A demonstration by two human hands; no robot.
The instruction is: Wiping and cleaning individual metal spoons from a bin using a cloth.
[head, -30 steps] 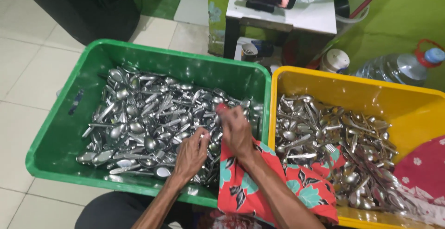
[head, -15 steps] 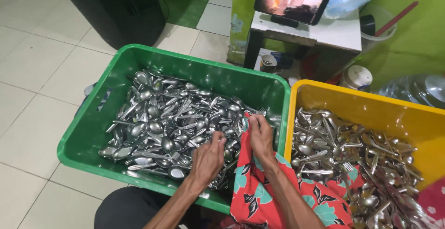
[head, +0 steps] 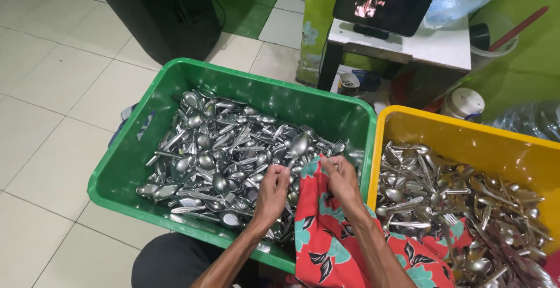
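Since a moment ago our view has swung rightward and our two hands have drawn closer together over the green crate [head: 125,165] of spoons and forks. Our left hand [head: 271,194] hovers low over the heap, fingers curled and pinching at something small — which piece we cannot tell. Just beside it, our right hand [head: 341,177] pinches the top edge of the red floral cloth [head: 324,235], with a spoon [head: 301,144] at its fingertips; the spoon's long axis runs roughly near-to-far, bowl pointing away from us. The cloth drapes over the crate's near wall and across into the yellow crate [head: 466,139], also full of cutlery. We judge the risk is a slip — slick steel against cloth could drop the piece back into the pile, or fork tines could snag the fabric.
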